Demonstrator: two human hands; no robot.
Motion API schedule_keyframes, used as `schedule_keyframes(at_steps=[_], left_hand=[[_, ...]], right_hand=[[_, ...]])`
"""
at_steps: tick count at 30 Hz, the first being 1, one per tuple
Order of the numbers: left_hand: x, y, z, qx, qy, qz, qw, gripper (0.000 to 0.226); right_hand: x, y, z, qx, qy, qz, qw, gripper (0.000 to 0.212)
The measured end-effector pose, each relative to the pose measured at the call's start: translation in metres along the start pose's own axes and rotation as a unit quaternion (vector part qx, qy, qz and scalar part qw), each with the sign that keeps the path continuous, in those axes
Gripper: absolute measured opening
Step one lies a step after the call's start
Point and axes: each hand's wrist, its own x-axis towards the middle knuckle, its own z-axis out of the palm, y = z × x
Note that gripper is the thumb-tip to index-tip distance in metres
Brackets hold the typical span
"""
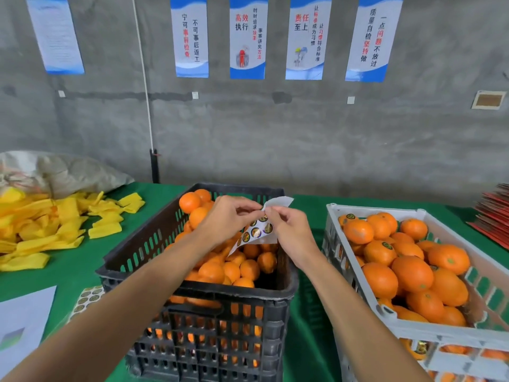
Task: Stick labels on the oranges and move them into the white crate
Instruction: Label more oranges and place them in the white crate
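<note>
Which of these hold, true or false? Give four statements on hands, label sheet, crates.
1. Both hands hold the label sheet above the black crate. True.
2. The white crate holds no oranges. False: it holds many oranges, some labelled.
3. The right hand grips an orange. False: it pinches at the sheet.
4. The left hand pinches the sheet's upper part. True.

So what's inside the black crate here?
The black crate holds loose oranges, none showing a label. Both hands and the label sheet they hold cover its middle, so the fruit beneath them is hidden.
</note>
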Motion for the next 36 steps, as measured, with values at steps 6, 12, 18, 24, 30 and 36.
schedule_keyframes(at_steps=[6,12,18,24,30,36], left_hand=[[-0.004,0.002,-0.001,0.031,-0.027,0.011,0.999,0.018],[-0.006,0.001,-0.003,0.025,-0.036,-0.028,0.999,0.017],[-0.009,-0.004,-0.04,0.175,-0.087,-0.023,0.98,0.021],[-0.038,-0.015,-0.057,0.396,-0.307,0.011,0.865,0.02],[-0.041,-0.023,-0.047,0.358,-0.375,-0.025,0.855,0.014],[-0.045,-0.031,-0.048,0.312,-0.375,-0.052,0.872,0.008]], right_hand=[[-0.001,0.008,0.003,-0.006,-0.007,0.009,1.0,0.029],[0.001,0.009,0.005,-0.129,-0.023,-0.001,0.991,0.032],[0.001,0.012,0.004,-0.162,-0.017,0.014,0.987,0.032],[0.004,0.015,0.006,-0.2,-0.043,0.014,0.979,0.035],[0.001,0.016,0.006,-0.187,-0.035,0.018,0.982,0.032],[0.005,0.013,0.004,-0.225,0.121,0.028,0.966,0.029]])
